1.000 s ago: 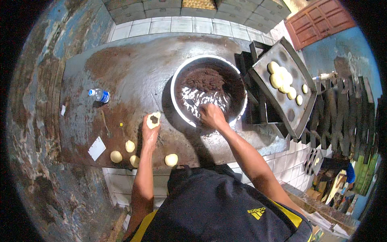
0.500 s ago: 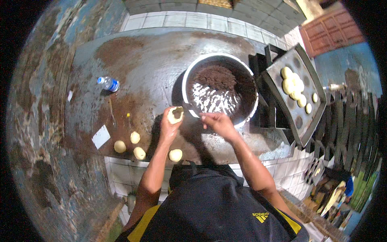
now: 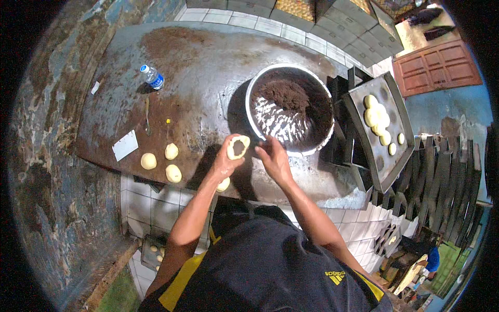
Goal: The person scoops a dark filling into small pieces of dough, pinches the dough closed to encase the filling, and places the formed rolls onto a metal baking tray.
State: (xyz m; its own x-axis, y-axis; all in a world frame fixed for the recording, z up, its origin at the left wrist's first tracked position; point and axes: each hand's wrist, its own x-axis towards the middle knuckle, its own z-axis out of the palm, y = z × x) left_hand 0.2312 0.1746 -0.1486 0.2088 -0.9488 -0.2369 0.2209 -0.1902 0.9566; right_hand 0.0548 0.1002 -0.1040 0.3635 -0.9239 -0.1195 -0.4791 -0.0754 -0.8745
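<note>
A hollowed piece of pale dough (image 3: 244, 141) with dark filling in its middle sits in my left hand (image 3: 224, 163), whose fingers curl round it from below. Just to its right is my right hand (image 3: 276, 162), by the near rim of a large round pot (image 3: 251, 117). Its thumb and forefinger stand apart, and I see nothing between them. Inside the pot, dark brown crumbly filling (image 3: 286, 95) is heaped toward the far side; the metal bottom shines through nearer me. Several dough balls (image 3: 148, 161) rest on the table at left, and another dough ball (image 3: 223, 184) lies partly behind my left wrist.
The worn metal table (image 3: 202, 67) holds a water bottle (image 3: 153, 77), a white card (image 3: 125, 145) and a small yellow bit (image 3: 168, 121). To the right, a tilted dark tray (image 3: 384, 161) carries several pale dough rounds (image 3: 375, 115). A peeling wall (image 3: 57, 130) borders the left.
The view has shifted and turned slightly. My left hand has tipped the dough so its dark filling shows more. My right thumb and forefinger have spread apart near the pot rim.
</note>
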